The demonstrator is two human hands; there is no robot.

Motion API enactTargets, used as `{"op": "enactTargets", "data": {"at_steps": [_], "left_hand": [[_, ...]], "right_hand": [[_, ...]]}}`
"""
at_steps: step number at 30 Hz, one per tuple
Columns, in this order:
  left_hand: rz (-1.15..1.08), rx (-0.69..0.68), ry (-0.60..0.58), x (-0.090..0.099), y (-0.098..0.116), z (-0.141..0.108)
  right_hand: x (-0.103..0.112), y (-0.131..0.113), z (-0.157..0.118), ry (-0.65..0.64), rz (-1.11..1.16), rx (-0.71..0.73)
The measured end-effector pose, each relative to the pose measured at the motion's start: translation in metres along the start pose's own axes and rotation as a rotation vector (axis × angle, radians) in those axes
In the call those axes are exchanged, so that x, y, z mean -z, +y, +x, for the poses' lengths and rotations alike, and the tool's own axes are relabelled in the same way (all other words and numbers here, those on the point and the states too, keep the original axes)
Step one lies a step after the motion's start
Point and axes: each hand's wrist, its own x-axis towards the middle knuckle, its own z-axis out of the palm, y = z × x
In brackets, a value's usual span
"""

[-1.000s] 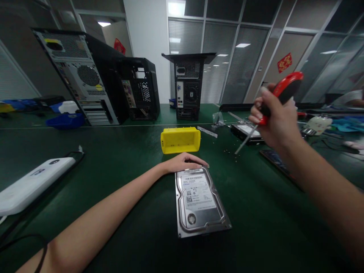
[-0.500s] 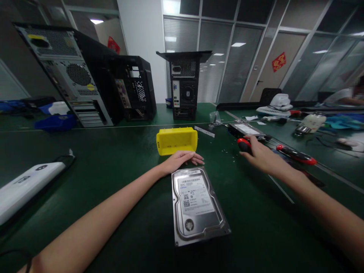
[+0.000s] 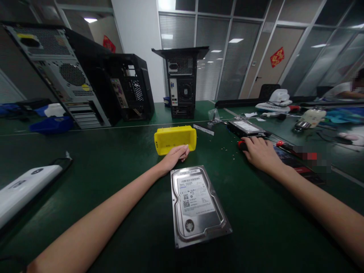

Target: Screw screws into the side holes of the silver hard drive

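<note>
A silver hard drive (image 3: 196,204) lies label up on the green table in front of me. Just beyond its far edge is my left hand (image 3: 175,156), its fingers curled in at the front of a yellow bin (image 3: 175,131). Whatever those fingers may hold is hidden. Over to the right, my right hand (image 3: 261,152) is palm down with its fingers over a red and black screwdriver (image 3: 241,145). Only the red end of the handle shows; the shaft is hidden. Beyond that hand lies another hard drive (image 3: 246,127).
Computer cases (image 3: 183,83) stand along the back and left. Tiny loose bits (image 3: 227,148) are scattered near my right hand. A second screwdriver (image 3: 280,143), a bottle (image 3: 309,118), and a white device (image 3: 31,189) at left lie about. A person (image 3: 345,91) sits far right.
My left hand has moved slightly towards the bin and its outstretched fingers have curled in. My right hand has turned palm down over the screwdriver, whose shaft has gone from sight.
</note>
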Motion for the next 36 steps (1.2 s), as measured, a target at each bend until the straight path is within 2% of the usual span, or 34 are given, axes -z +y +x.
{"op": "enactTargets", "data": {"at_steps": [5, 10, 18, 28, 32, 35, 36], "left_hand": [[-0.032, 0.001, -0.047, 0.001, -0.003, 0.000], [-0.047, 0.011, -0.084, 0.000, -0.001, 0.000], [-0.027, 0.035, -0.073, 0.001, 0.000, -0.001], [0.062, -0.014, -0.024, 0.001, 0.009, -0.005], [0.096, -0.012, -0.070, 0.003, 0.023, -0.024], [0.123, 0.051, -0.205, 0.004, 0.038, -0.057], [0.132, 0.069, -0.211, 0.004, 0.044, -0.070]], "right_hand": [[0.001, 0.001, 0.004, 0.054, -0.005, 0.175], [-0.001, -0.001, 0.004, 0.076, -0.012, 0.271], [0.003, -0.008, 0.001, 0.082, -0.055, 0.339], [0.014, -0.012, 0.001, 0.111, 0.013, 0.283], [0.020, -0.013, 0.001, 0.141, 0.110, 0.258], [0.025, -0.017, 0.000, 0.175, 0.219, 0.222], [0.027, -0.020, -0.001, 0.186, 0.258, 0.207]]}}
